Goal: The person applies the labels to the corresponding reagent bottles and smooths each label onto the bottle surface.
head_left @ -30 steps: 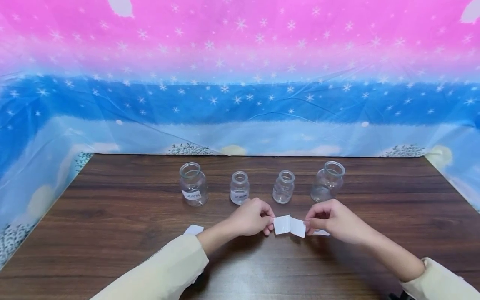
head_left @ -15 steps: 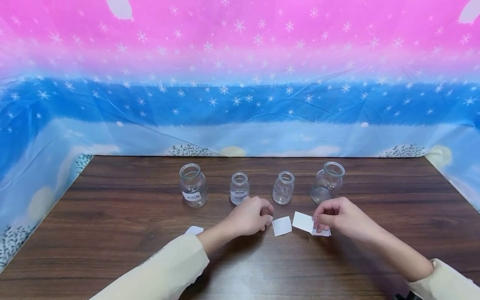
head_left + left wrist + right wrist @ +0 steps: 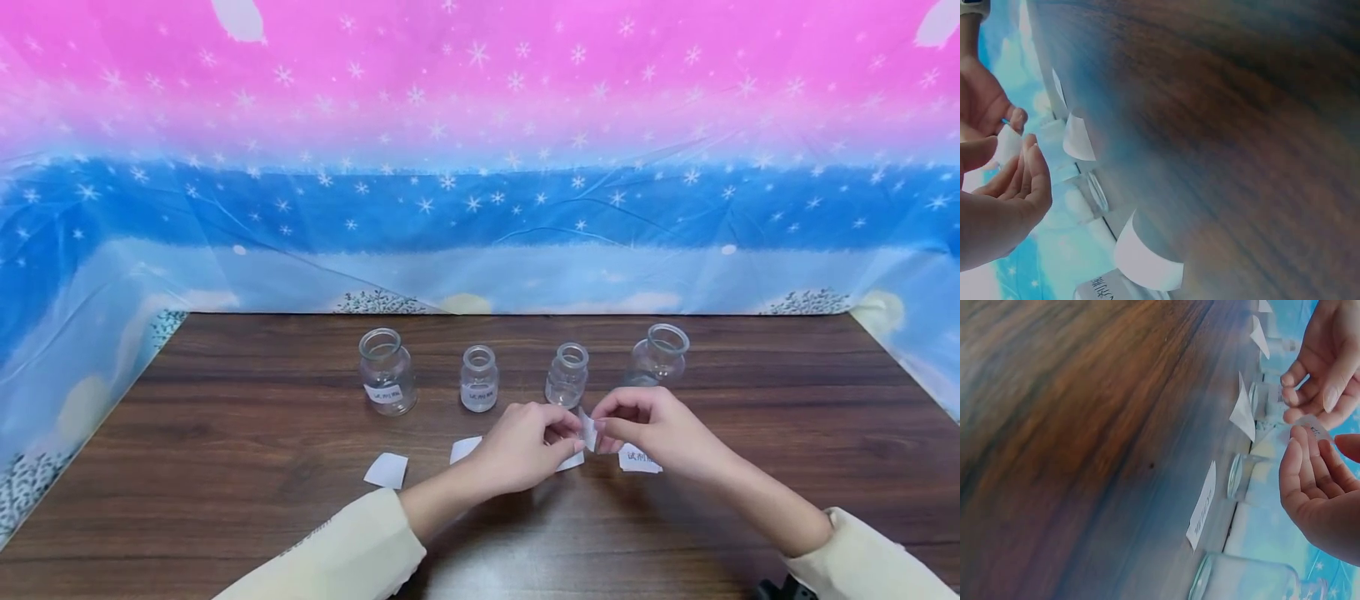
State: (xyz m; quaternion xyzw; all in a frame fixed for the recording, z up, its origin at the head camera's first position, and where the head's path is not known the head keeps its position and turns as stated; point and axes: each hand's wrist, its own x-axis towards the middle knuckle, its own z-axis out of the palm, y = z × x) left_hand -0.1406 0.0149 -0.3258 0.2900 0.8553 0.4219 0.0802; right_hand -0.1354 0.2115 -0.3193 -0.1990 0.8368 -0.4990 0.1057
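Thumb and fingers of my right hand (image 3: 667, 429) pinch a small white label (image 3: 588, 430), raised on edge above the table. Dark print shows on this label (image 3: 1314, 429) in the right wrist view. My left hand (image 3: 525, 446) is close on the label's other side, fingers bent; its thumb and fingertips stay apart in the right wrist view. Below the left hand lies a white paper square (image 3: 572, 461), partly covered. A printed label (image 3: 637, 457) lies under the right hand. Behind the hands stands a small glass jar (image 3: 567, 379) without a label.
Two jars at left carry labels: a large jar (image 3: 386, 371) and a small jar (image 3: 479, 379). Another large jar (image 3: 658, 354) stands behind the right hand. Blank paper pieces lie at left (image 3: 387, 471) and by the left wrist (image 3: 466, 448). A patterned cloth (image 3: 480, 208) hangs behind the table.
Two white squares between the hands came apart; one lies on the table. The right hand has lifted the other and moved left, while the left hand has moved right to meet it.
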